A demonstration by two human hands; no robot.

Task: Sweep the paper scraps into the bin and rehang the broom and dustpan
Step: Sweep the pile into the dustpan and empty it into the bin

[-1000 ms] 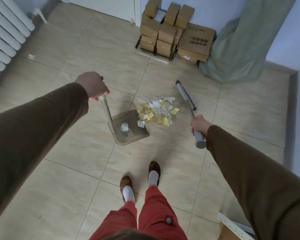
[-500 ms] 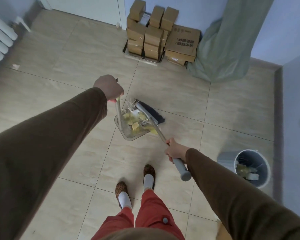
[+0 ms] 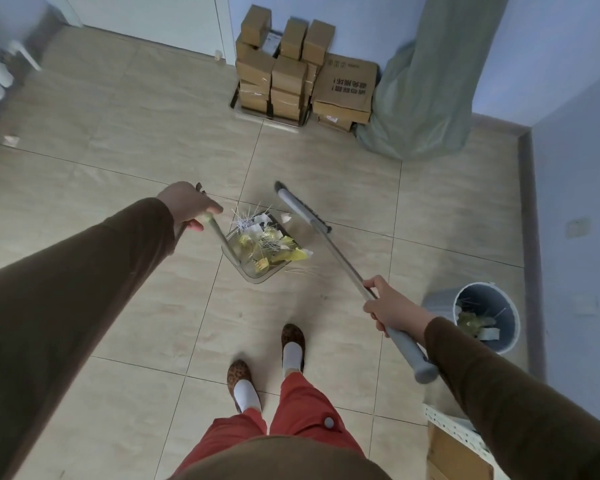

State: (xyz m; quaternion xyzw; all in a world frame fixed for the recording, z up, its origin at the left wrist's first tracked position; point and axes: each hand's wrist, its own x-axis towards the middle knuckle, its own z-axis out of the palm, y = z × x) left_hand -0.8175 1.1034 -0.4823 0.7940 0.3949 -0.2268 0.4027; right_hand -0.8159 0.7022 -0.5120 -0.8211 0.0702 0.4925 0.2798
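2 hands busy: left hand (image 3: 187, 206) grips dustpan (image 3: 257, 251) handle, right hand (image 3: 392, 308) clamps broom (image 3: 305, 211) shaft. Scraps (image 3: 274, 244) loaded; few strays beside dustpan. Next: carry to bin (image 3: 489, 318), right of dustpan.

L hand (image 3: 187, 206) grips dustpan (image 3: 257, 271) w/ scraps (image 3: 271, 244); R hand (image 3: 392, 306) grips broom (image 3: 326, 233).

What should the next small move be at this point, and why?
Probably one more short broom stroke: a white scrap still lies on the floor just outside the dustpan mouth, beside the broom head. The left hand holds the dustpan handle, the right hand the broom; the bin waits to the right.
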